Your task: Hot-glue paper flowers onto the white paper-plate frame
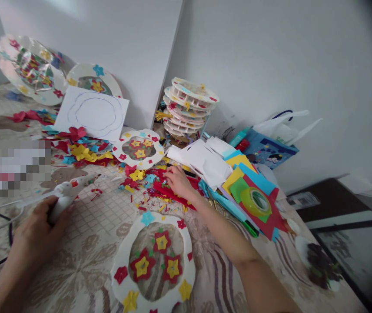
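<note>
My left hand (47,228) is wrapped around the handle of a white glue gun (62,198), whose nozzle points to the right above the table. My right hand (180,182) reaches into a heap of red paper (163,190) and small scraps; its fingers are bent down and together, and whatever lies under the fingertips is hidden. Between my arms lies a white scalloped frame (121,256) with a clear middle, decorated with red and yellow paper flowers (141,266). A similar smaller frame (153,161) lies behind, left of my right hand.
Cut paper flowers (80,151) pile up at the back left, below a white sheet with a drawn outline (91,114). A stack of layered frames (189,106) stands against the wall. Coloured paper (234,174), a tape roll (255,201), scissors (217,202) and a blue bag (270,148) are on the right.
</note>
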